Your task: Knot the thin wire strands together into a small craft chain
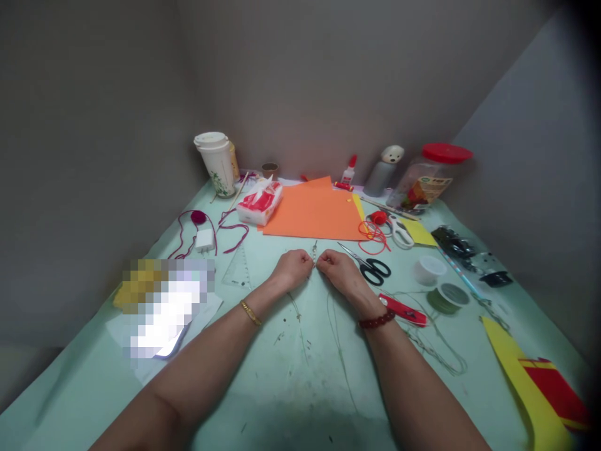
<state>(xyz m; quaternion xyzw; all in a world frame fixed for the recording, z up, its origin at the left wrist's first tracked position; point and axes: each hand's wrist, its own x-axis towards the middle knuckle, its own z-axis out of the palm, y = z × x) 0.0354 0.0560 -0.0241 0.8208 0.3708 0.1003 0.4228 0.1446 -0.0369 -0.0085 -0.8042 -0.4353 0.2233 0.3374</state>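
Observation:
My left hand (293,269) and my right hand (340,272) meet at the middle of a pale green mat (282,382). Their fingertips pinch a thin beaded cord (313,254), with a few small pale beads rising above them. Loose strands of thin cord (340,357) trail from my hands toward me across the mat. Black-handled scissors (373,270) lie just beyond my right hand. A red-and-white packet (404,310) sits near my right wrist. A transparent triangular ruler (237,268) lies to the left of my left hand.
An orange paper sheet (312,213) lies ahead, beside tangled red cord (373,238) and white-handled scissors (401,233). Further back stand a tissue pack (260,202), paper cup (216,164), glue bottle (348,172) and red-lidded jar (425,178). Grey walls bound the mat's far sides.

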